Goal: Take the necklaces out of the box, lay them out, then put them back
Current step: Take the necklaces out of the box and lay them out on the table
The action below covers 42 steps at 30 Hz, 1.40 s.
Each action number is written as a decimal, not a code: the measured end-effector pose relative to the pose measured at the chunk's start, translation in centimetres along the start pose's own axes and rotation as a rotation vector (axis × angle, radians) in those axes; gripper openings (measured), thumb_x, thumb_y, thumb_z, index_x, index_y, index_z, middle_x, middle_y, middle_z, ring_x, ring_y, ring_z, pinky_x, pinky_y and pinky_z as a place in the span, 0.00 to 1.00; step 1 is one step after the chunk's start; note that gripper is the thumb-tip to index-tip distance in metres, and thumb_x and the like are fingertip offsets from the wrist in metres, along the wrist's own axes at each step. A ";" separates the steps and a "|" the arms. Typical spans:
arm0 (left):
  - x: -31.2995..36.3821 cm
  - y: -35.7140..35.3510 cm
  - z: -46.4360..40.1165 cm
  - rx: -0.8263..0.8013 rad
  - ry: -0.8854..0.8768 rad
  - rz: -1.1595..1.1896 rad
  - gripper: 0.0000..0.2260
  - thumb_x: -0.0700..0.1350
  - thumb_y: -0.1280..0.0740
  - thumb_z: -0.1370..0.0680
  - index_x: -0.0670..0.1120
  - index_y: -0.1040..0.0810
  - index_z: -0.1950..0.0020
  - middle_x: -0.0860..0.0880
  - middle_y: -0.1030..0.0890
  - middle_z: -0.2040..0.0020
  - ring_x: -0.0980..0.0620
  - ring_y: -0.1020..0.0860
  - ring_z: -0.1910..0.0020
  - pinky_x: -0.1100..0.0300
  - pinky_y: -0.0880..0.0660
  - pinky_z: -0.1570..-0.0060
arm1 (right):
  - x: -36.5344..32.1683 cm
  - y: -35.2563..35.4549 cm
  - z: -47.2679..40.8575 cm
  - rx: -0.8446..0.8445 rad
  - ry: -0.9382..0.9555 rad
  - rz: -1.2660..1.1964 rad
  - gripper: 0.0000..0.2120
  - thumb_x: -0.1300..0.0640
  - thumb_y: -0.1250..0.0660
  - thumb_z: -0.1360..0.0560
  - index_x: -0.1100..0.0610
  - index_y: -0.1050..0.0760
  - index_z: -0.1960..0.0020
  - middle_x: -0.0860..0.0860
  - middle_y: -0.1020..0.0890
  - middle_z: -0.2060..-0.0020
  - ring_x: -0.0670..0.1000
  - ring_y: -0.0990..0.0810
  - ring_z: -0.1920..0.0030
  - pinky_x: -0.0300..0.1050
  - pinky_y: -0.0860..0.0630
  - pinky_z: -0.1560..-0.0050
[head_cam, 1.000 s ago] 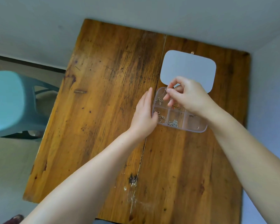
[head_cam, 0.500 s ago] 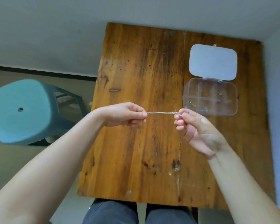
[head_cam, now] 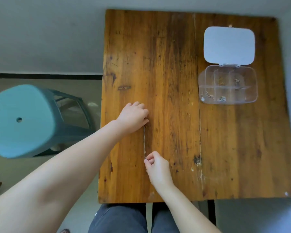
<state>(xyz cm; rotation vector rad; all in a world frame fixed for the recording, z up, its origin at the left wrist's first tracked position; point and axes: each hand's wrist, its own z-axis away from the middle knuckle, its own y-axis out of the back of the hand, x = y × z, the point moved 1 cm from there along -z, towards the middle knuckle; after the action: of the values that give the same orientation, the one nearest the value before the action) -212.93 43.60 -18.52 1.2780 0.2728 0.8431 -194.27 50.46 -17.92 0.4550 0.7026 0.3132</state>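
A thin silver necklace (head_cam: 144, 142) is stretched straight, running from far to near over the left part of the wooden table (head_cam: 175, 115). My left hand (head_cam: 134, 118) pinches its far end; my right hand (head_cam: 155, 167) pinches its near end. The clear plastic box (head_cam: 252, 96) sits at the table's far right, well away from both hands, its white lid (head_cam: 228, 44) flipped open behind it. Several small necklaces lie in its compartments, among them a silver one (head_cam: 222, 98) in the front row.
A teal plastic stool (head_cam: 22, 121) stands on the floor left of the table. My legs in dark trousers (head_cam: 121, 219) are under the near table edge. A grey wall runs behind the table.
Both hands went from the box to the left of the table with one necklace. The chain, held sideways half a second ago, now runs far to near, low over the wood.
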 end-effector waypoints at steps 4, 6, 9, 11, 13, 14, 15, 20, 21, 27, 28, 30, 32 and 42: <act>1.0 0.2 -1.0 0.026 0.031 -0.077 0.12 0.50 0.37 0.23 0.44 0.28 0.45 0.44 0.26 0.47 0.43 0.29 0.47 0.50 0.32 0.52 | -0.7 2.6 -1.0 -0.100 0.066 0.062 0.05 0.52 0.35 0.23 0.53 0.25 0.51 0.47 0.21 0.67 0.45 0.22 0.66 0.38 0.22 0.64; 2.3 1.1 -1.8 0.041 0.039 -0.021 0.15 0.51 0.37 0.23 0.44 0.30 0.40 0.44 0.26 0.46 0.42 0.28 0.46 0.49 0.30 0.51 | -1.4 6.6 -2.3 -0.040 0.095 -0.064 0.04 0.52 0.36 0.23 0.51 0.24 0.52 0.46 0.20 0.67 0.44 0.21 0.67 0.38 0.22 0.64; 6.5 2.7 -4.2 0.129 -0.051 0.141 0.20 0.49 0.36 0.23 0.45 0.34 0.34 0.43 0.24 0.47 0.42 0.26 0.47 0.49 0.28 0.53 | -1.8 16.5 -6.3 0.230 0.218 -0.146 0.07 0.56 0.37 0.23 0.47 0.25 0.58 0.46 0.19 0.67 0.46 0.21 0.68 0.40 0.24 0.66; 10.0 3.1 -6.4 0.177 -0.083 0.220 0.23 0.47 0.36 0.23 0.47 0.38 0.30 0.44 0.24 0.49 0.44 0.26 0.51 0.50 0.26 0.58 | -1.7 23.1 -9.8 0.389 0.280 -0.054 0.08 0.60 0.39 0.23 0.50 0.23 0.54 0.49 0.17 0.62 0.51 0.20 0.65 0.39 0.25 0.64; 13.0 2.9 -8.6 0.214 -0.038 0.270 0.25 0.46 0.36 0.23 0.49 0.41 0.27 0.46 0.26 0.53 0.47 0.28 0.56 0.53 0.27 0.64 | -1.6 27.9 -13.7 0.421 0.297 0.154 0.12 0.63 0.42 0.22 0.55 0.21 0.47 0.54 0.16 0.51 0.53 0.19 0.54 0.36 0.25 0.57; 14.0 2.6 -9.6 0.230 0.005 0.294 0.25 0.46 0.36 0.23 0.50 0.40 0.28 0.47 0.27 0.54 0.49 0.29 0.57 0.55 0.29 0.66 | -1.6 29.4 -15.7 0.390 0.304 0.286 0.15 0.65 0.44 0.23 0.57 0.22 0.42 0.56 0.18 0.45 0.55 0.21 0.46 0.40 0.25 0.48; 14.5 2.3 -10.3 0.245 0.050 0.316 0.24 0.47 0.36 0.23 0.49 0.38 0.28 0.47 0.27 0.53 0.49 0.29 0.56 0.56 0.30 0.66 | -1.8 30.2 -17.4 0.330 0.314 0.421 0.17 0.66 0.45 0.23 0.57 0.25 0.38 0.57 0.21 0.39 0.58 0.24 0.40 0.47 0.27 0.40; 15.2 1.7 -12.0 0.303 0.198 0.437 0.09 0.45 0.35 0.23 0.44 0.22 0.44 0.46 0.22 0.54 0.45 0.23 0.57 0.54 0.26 0.64 | -2.3 30.3 -21.3 0.061 0.367 0.887 0.20 0.66 0.44 0.25 0.56 0.28 0.35 0.59 0.26 0.37 0.61 0.28 0.39 0.58 0.36 0.36; 15.1 1.7 -12.2 0.307 0.215 0.447 0.09 0.45 0.35 0.23 0.44 0.21 0.46 0.46 0.21 0.55 0.45 0.23 0.57 0.53 0.25 0.62 | -2.4 30.2 -21.4 0.052 0.394 0.892 0.19 0.65 0.44 0.25 0.56 0.27 0.37 0.58 0.25 0.38 0.60 0.27 0.40 0.58 0.37 0.36; 15.3 1.9 -12.3 0.296 0.243 0.407 0.08 0.46 0.35 0.23 0.46 0.20 0.47 0.48 0.20 0.55 0.47 0.23 0.55 0.58 0.30 0.63 | -1.9 30.6 -21.4 0.015 0.530 0.780 0.10 0.56 0.39 0.23 0.55 0.24 0.45 0.54 0.22 0.48 0.56 0.23 0.48 0.58 0.32 0.42; 15.2 1.9 -12.3 0.297 0.240 0.402 0.08 0.46 0.35 0.23 0.46 0.20 0.47 0.48 0.20 0.55 0.47 0.23 0.55 0.58 0.31 0.63 | -1.8 30.8 -21.4 0.015 0.541 0.745 0.08 0.55 0.37 0.23 0.55 0.23 0.47 0.54 0.21 0.50 0.56 0.22 0.49 0.57 0.30 0.43; 15.1 2.0 -12.4 0.285 0.227 0.386 0.08 0.46 0.35 0.23 0.47 0.20 0.47 0.48 0.20 0.54 0.48 0.23 0.54 0.59 0.31 0.62 | -1.8 31.2 -21.1 0.015 0.557 0.652 0.06 0.56 0.35 0.24 0.56 0.22 0.49 0.54 0.20 0.52 0.55 0.22 0.52 0.57 0.26 0.44; 15.1 2.3 -12.4 0.246 0.211 0.355 0.09 0.47 0.36 0.22 0.47 0.21 0.46 0.49 0.21 0.54 0.48 0.23 0.52 0.59 0.32 0.63 | -2.0 31.6 -20.3 0.040 0.592 0.539 0.06 0.57 0.36 0.24 0.56 0.21 0.50 0.53 0.19 0.52 0.51 0.22 0.53 0.53 0.24 0.46; 14.6 10.0 -10.3 0.170 0.017 1.001 0.05 0.43 0.38 0.21 0.46 0.24 0.54 0.55 0.20 0.58 0.64 0.25 0.62 0.69 0.30 0.59 | -7.3 30.6 -9.6 -0.461 0.516 -0.689 0.04 0.57 0.36 0.24 0.55 0.22 0.53 0.50 0.18 0.65 0.47 0.22 0.65 0.35 0.25 0.69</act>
<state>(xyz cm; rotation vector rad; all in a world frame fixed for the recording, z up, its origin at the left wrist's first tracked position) -213.37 61.54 -8.65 1.5678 -0.3349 1.6976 -209.85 76.39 -5.14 -0.3323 1.2024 -0.0746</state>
